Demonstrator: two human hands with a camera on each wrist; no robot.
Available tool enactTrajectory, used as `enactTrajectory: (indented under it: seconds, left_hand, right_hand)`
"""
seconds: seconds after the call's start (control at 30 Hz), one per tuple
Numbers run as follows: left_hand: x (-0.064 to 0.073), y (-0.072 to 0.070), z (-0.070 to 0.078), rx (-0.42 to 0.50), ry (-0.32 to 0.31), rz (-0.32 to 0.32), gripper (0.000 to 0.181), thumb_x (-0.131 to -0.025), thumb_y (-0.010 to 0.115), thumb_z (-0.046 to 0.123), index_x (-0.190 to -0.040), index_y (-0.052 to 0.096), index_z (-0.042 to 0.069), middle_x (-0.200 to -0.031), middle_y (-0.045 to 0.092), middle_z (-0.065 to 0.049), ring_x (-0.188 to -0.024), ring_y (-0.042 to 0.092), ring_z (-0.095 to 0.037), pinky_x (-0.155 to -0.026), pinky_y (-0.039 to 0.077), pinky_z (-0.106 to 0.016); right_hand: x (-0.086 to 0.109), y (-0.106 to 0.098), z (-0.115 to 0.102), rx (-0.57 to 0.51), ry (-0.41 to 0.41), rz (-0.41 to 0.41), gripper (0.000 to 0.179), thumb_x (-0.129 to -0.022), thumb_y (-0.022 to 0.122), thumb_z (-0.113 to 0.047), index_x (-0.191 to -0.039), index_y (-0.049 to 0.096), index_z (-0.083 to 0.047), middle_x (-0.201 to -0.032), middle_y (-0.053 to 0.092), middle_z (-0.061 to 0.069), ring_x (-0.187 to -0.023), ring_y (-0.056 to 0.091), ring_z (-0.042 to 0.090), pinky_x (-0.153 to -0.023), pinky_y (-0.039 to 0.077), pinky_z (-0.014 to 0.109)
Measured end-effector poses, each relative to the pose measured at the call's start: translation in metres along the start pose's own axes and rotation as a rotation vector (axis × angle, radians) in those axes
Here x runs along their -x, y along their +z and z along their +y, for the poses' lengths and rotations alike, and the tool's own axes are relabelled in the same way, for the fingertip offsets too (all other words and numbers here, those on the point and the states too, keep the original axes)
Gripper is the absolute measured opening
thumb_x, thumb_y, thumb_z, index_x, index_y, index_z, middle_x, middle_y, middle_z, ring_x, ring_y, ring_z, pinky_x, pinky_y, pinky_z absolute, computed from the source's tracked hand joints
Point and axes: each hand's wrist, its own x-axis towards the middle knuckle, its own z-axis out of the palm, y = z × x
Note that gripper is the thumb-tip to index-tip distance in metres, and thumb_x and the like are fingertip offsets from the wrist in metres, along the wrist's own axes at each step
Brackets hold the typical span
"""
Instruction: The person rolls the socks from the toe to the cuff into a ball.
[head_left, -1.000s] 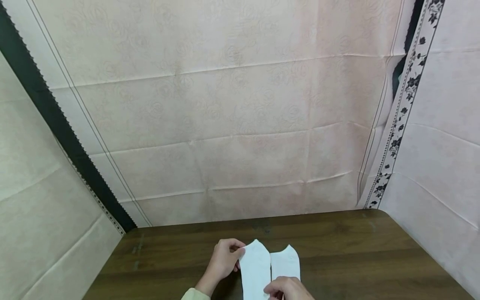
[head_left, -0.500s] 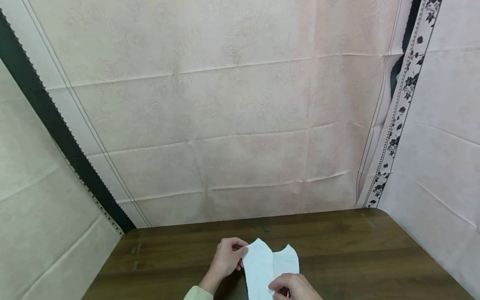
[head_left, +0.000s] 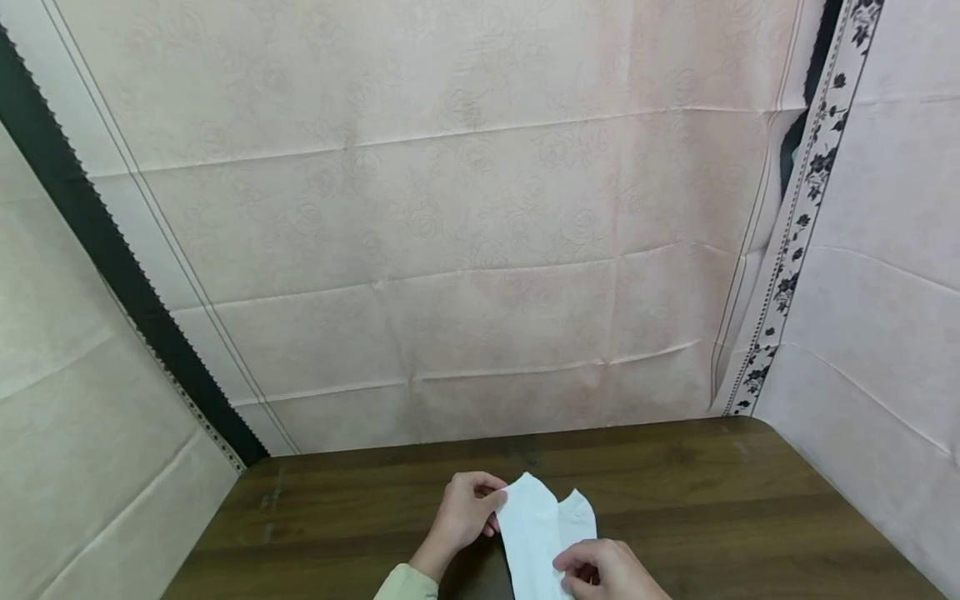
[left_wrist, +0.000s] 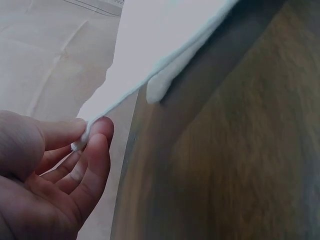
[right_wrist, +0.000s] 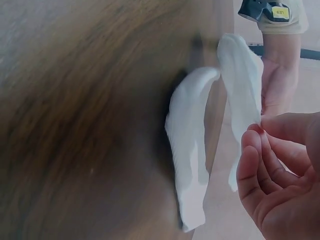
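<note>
Two flat, white, sock-like fabric pieces are in front of me. My left hand (head_left: 468,510) pinches the far left corner of the left sock (head_left: 528,533) between thumb and fingers. Lower down, my right hand (head_left: 611,573) pinches the right edge of that same sock. In the right wrist view this held sock (right_wrist: 242,85) is raised off the table, apart from the other sock (right_wrist: 187,140), which lies on the wood. From the head, the raised sock partly covers the lying sock (head_left: 577,518). The left wrist view shows the pinched corner closely; the sock's near end is out of frame.
The brown wooden table (head_left: 337,517) spreads around the hands. A pale patterned cloth (head_left: 450,250) hangs behind it, with further cloth at both sides. A dark device (right_wrist: 265,11) with a yellow label sits on the left wrist.
Both hands have shifted to the right with the held sock. The gap between the two socks has closed, and the held one now overlaps the other in the head view.
</note>
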Motion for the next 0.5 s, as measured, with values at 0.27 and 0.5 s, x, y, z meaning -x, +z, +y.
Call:
enactTrajectory:
  seconds: [0.27, 0.5]
  left_hand:
    - [-0.006, 0.014, 0.004, 0.018, 0.009, -0.013, 0.006, -0.092, 0.068, -0.003, -0.095, 0.073, -0.001, -0.075, 0.063, -0.007, -0.045, 0.057, -0.014, -0.046, 0.054, -0.039]
    - [-0.009, 0.025, 0.004, 0.027, 0.001, -0.026, 0.006, -0.092, 0.069, -0.002, -0.094, 0.073, 0.001, -0.074, 0.063, -0.006, -0.044, 0.056, -0.013, -0.045, 0.053, -0.035]
  right_hand:
    - [0.009, -0.010, 0.006, 0.019, 0.007, 0.016, 0.008, -0.089, 0.071, -0.001, -0.096, 0.074, 0.001, -0.082, 0.066, -0.008, -0.069, 0.054, 0.001, -0.063, 0.049, 0.023]
    - [0.015, -0.013, 0.014, 0.020, 0.004, 0.024, 0.007, -0.089, 0.071, -0.002, -0.094, 0.074, 0.002, -0.079, 0.065, -0.010, -0.069, 0.055, 0.000, -0.062, 0.049, 0.023]
